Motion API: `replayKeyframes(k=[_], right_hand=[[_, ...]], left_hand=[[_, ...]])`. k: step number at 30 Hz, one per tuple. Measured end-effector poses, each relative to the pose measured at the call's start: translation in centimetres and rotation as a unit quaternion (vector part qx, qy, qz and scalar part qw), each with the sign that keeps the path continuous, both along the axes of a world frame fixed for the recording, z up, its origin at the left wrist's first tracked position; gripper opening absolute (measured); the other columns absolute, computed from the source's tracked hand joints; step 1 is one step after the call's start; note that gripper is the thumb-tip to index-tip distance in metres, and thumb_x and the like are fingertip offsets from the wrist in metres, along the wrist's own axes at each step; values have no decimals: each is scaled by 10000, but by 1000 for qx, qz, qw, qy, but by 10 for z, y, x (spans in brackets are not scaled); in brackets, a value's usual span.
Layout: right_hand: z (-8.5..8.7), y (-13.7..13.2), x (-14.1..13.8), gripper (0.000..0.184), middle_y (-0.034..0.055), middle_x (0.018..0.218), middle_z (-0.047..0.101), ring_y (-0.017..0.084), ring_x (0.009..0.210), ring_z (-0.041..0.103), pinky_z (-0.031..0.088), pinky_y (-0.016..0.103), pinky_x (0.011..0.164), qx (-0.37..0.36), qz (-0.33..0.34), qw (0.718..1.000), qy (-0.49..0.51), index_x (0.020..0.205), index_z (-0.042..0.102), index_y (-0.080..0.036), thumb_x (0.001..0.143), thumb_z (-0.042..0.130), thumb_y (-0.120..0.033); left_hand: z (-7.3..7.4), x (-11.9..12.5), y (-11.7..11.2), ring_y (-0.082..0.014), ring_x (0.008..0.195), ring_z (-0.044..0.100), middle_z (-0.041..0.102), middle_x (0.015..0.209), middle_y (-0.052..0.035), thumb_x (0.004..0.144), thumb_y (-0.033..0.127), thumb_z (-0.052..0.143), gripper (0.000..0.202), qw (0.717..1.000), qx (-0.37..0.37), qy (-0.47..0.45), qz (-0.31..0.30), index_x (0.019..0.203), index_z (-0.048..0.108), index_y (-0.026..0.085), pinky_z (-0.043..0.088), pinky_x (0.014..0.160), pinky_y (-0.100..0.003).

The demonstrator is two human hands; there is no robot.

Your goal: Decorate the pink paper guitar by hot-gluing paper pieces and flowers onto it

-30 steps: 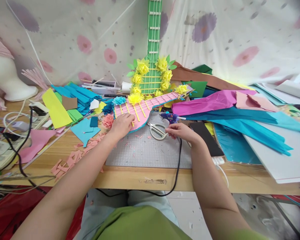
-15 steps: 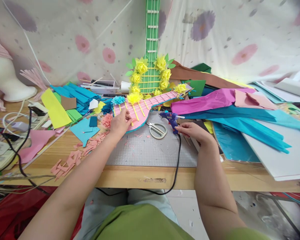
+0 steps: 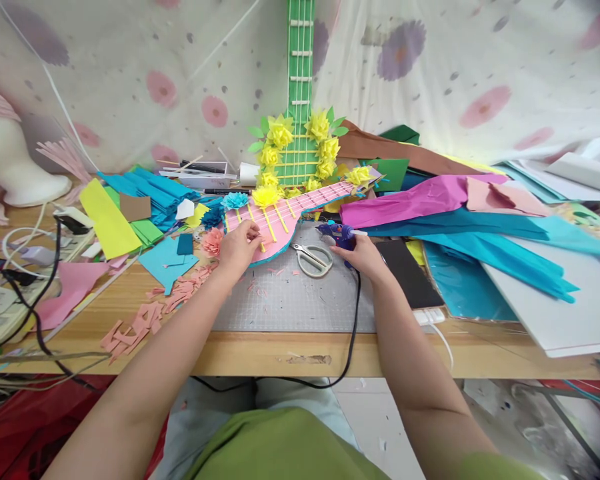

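A pink paper guitar (image 3: 273, 230) with yellow strips, strings and paper flowers along its edge lies aslant on the grey cutting mat (image 3: 300, 310). Over the left part of its body is my left hand (image 3: 239, 248), thumb and fingers pinched together. Whatever is between those fingertips is hidden or too small to name. My right hand (image 3: 365, 257) is closed round the handle of a dark blue hot glue gun (image 3: 337, 233), whose black cord runs down over the table edge. Between the two hands lies a pair of scissors (image 3: 313, 260) with pale handles.
Behind stands a green paper guitar (image 3: 300, 157) ringed with yellow flowers. Pink paper scraps (image 3: 140, 327) and coloured sheets are strewn at left, beside a power strip (image 3: 75, 223) with cords. Folded crepe paper (image 3: 405, 203) and a black flat object (image 3: 407, 273) lie at right.
My right hand has moved left and closed round the glue gun's handle, where before only its fingertips reached it. My left hand stays pinched over the pink guitar.
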State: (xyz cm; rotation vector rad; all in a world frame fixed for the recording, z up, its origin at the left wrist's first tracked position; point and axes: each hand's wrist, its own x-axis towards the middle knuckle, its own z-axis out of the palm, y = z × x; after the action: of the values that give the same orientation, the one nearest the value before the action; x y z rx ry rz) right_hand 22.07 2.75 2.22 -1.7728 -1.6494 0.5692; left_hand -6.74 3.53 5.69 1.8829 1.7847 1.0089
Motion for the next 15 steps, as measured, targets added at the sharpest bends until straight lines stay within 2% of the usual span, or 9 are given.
replayKeyframes(k=[5, 10, 15], right_hand=[[-8, 4, -12, 474, 143, 1071, 641, 277, 1007, 592, 444, 367, 844, -30, -62, 998, -13, 1073, 611, -141, 703, 651, -434], [-11, 5, -12, 459, 161, 1027, 676, 293, 971, 622, 451, 359, 806, -57, -87, 994, -22, 1053, 640, -138, 746, 606, -477], [-11, 4, -17, 441, 163, 1044, 670, 290, 980, 620, 444, 361, 820, -62, -98, 993, -26, 1060, 635, -128, 785, 564, -465]], left_hand=[[-2, -2, -1, -176, 822, 657, 717, 880, -29, 758, 185, 583, 128, 1000, 14, -3, 7, 873, 631, 214, 461, 712, -284], [-2, -1, -3, -192, 827, 661, 720, 917, -39, 784, 216, 570, 176, 999, 12, 5, 51, 943, 646, 212, 466, 706, -295], [1, -1, -6, -219, 926, 645, 714, 943, -54, 811, 241, 558, 166, 989, 105, 36, 99, 948, 645, 203, 458, 818, -341]])
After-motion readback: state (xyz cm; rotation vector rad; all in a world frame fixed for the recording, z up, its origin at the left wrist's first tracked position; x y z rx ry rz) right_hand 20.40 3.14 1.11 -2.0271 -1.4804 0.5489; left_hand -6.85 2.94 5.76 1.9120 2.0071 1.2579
